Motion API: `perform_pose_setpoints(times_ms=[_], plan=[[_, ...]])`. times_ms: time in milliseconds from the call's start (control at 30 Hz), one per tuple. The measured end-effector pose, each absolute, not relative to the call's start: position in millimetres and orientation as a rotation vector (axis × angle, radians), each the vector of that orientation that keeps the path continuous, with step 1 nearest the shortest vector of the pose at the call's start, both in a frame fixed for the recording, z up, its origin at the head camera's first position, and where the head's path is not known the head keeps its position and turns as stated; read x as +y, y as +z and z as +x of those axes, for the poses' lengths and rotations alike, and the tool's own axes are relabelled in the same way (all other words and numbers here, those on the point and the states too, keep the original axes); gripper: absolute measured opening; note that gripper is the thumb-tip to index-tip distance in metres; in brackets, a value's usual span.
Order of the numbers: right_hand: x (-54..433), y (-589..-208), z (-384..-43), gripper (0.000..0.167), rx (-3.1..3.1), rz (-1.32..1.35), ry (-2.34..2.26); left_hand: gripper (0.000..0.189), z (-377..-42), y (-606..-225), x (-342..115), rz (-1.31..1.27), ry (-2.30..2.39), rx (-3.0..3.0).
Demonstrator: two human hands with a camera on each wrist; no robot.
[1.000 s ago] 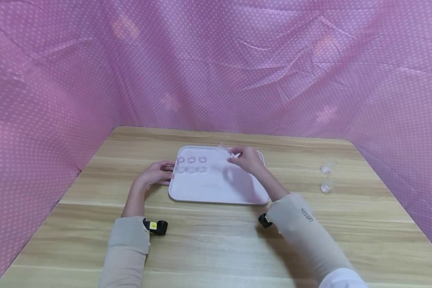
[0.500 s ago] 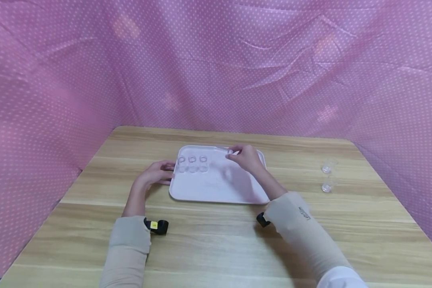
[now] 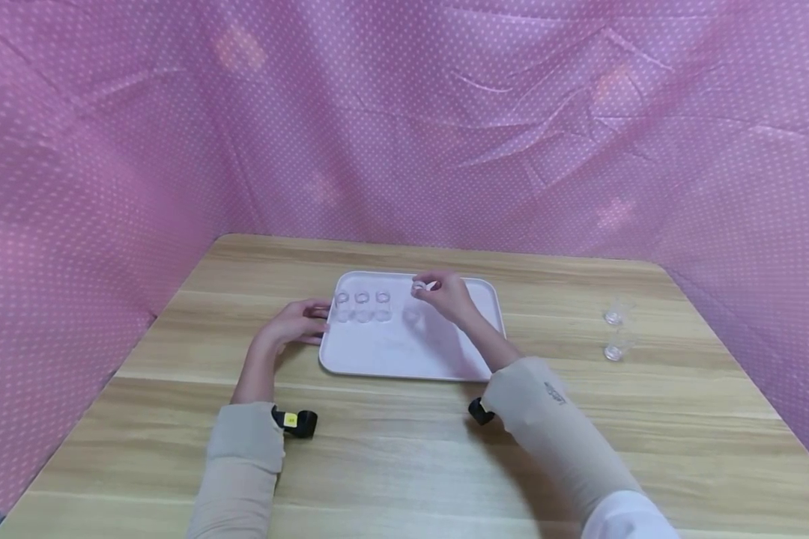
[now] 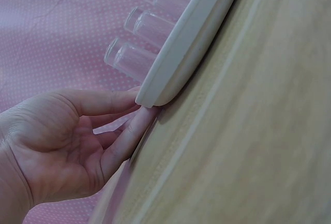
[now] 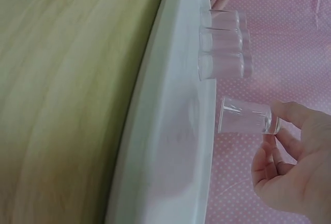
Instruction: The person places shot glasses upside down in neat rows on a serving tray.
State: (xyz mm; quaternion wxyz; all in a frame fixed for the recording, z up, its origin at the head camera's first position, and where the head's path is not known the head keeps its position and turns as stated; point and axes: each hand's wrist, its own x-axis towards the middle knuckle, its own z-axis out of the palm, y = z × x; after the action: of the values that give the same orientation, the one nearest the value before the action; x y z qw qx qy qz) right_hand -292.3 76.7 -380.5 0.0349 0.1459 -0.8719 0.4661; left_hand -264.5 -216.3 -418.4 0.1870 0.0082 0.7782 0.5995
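Note:
My right hand [image 3: 450,296] pinches a small clear shot glass [image 5: 243,116] by its thick base, above the back part of the white tray [image 3: 404,352]. The glass is upside down, its mouth toward the tray, apart from it in the right wrist view. Three similar shot glasses [image 3: 362,307] stand in a row, upside down, on the tray's left side, left of the held glass. My left hand [image 3: 293,323] touches the tray's left edge with fairly straight fingertips, seen closely against the tray rim [image 4: 176,53] in the left wrist view. Some of its fingers are hidden there.
Two more clear shot glasses, a farther one [image 3: 614,316] and a nearer one [image 3: 616,350], stand on the wooden table [image 3: 391,449] right of the tray. Pink dotted cloth [image 3: 404,135] hangs behind and at both sides of the table.
My right hand has moved left over the tray toward the row of glasses. The held glass has turned from tilted to mouth down. The left hand stays at the tray edge.

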Motion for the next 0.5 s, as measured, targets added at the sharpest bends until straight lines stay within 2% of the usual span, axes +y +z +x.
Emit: perform_pose_setpoints(times_ms=[500], plan=[[57,-392,-295,0.025,-2.749,0.47,1.356,0.057,-265,-419,-216,0.018,1.682,2.201]])
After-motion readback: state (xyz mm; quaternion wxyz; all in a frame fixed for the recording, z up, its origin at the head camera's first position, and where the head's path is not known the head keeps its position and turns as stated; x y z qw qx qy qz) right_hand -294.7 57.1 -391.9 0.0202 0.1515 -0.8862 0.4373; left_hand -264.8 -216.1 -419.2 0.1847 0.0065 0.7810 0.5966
